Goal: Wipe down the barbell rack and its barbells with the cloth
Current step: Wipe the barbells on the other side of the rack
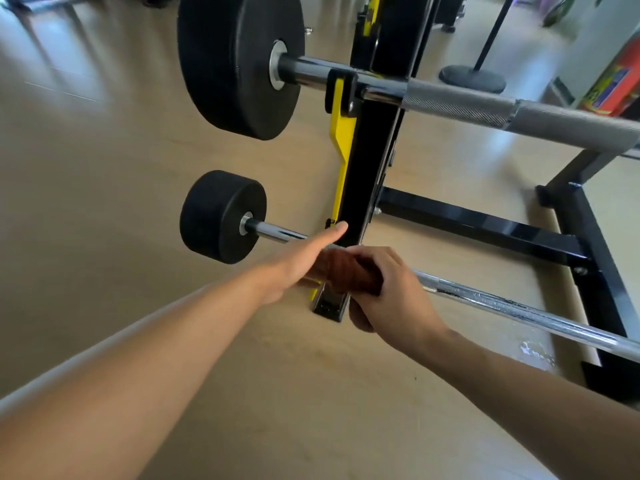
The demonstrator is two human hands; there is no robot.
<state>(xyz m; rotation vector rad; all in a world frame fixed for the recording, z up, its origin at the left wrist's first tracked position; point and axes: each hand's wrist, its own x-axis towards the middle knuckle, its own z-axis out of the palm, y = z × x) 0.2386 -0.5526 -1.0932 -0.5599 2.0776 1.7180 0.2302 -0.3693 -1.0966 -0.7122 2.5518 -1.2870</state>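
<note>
On lower barbell [485, 299], cloth [341, 271] under right hand [388, 289], beside left hand [304, 258]

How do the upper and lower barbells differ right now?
The upper barbell carries a large weight and shows a rough grey grip; the lower barbell has a small weight and a shiny shaft. Only the lower one has the cloth on it, gripped by the right hand. Both sit on the rack.

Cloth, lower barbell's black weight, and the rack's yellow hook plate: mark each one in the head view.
cloth [346, 271]: head view, on the brown fabric showing between the two hands.
lower barbell's black weight [216, 216]: head view, on its rounded side.
yellow hook plate [343, 133]: head view, on its upper flat face.
</note>
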